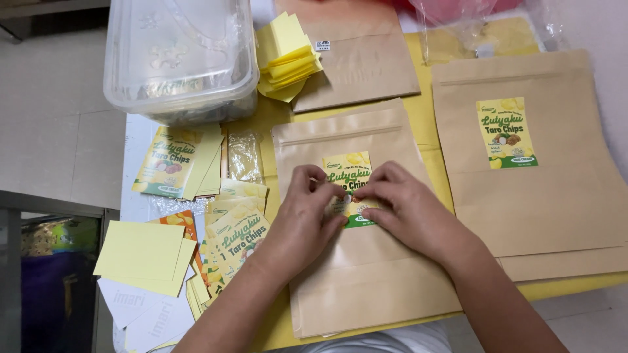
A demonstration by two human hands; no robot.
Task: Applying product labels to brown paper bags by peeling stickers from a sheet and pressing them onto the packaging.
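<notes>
— Near the front edge of the table (pixel 418 140), what are the hands doing?

— Both are lying on a brown paper pouch (pixel 356 261) that is sitting flat, its lower edge nearly reaching the table's front edge. The left hand (pixel 306 219) and the right hand (pixel 402 209) are meeting at a yellow-and-green sticker label (pixel 347 171) on the pouch's middle; the fingertips of both are pressing and pinching at the label's lower half, thumbs touching it.

— Is there any room beside them?

— Little. Toward the right edge, a finished pouch (pixel 523 196) with its own label is lying on a stack, just beside the right forearm. On the left, a spread of loose labels (pixel 235 232) is touching the pouch's left edge, and more labels (pixel 171 160) are lying farther out with yellow backing slips (pixel 144 255) near the front left corner.

— And behind?

— A clear plastic tub (pixel 180 55) is occupying the far left corner, with a pile of yellow slips (pixel 286 59) beside it and another brown pouch (pixel 356 62) toward the far edge. Open tabletop is showing only as narrow strips between the pouches.
</notes>
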